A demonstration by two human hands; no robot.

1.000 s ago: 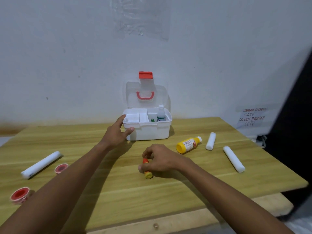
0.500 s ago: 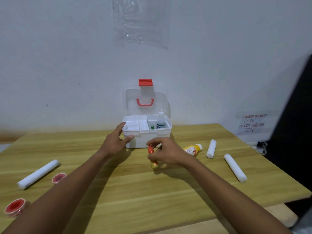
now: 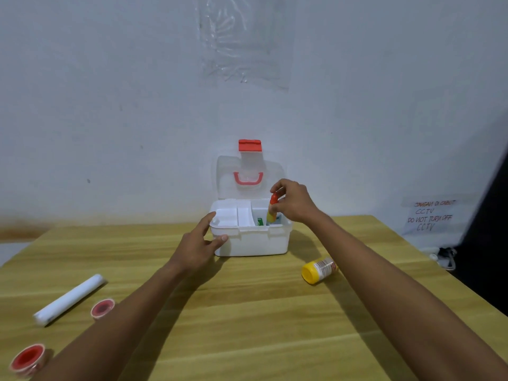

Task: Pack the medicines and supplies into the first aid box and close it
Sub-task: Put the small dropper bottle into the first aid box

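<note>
The white first aid box point(image 3: 255, 242) stands at the back of the wooden table with its clear lid point(image 3: 228, 177) up and a red latch on top. My right hand point(image 3: 295, 202) pinches a small yellow bottle with a red cap point(image 3: 272, 211) upright over the box's right compartment. My left hand point(image 3: 202, 243) holds the box's front left corner, thumb on the front wall. A yellow bottle point(image 3: 319, 269) lies on its side to the right of the box. A white roll point(image 3: 70, 299) and two red tape rolls point(image 3: 102, 308) point(image 3: 27, 356) lie at the left.
The wall is close behind the box. A paper sign point(image 3: 431, 214) hangs on the wall at the right, with a plug and cable point(image 3: 446, 257) beyond the table's right edge. The table's front half point(image 3: 261, 339) is bare between my forearms.
My right hand has lifted the small red-capped bottle off the table and carried it up and back over the box. The left hand has stayed on the box corner.
</note>
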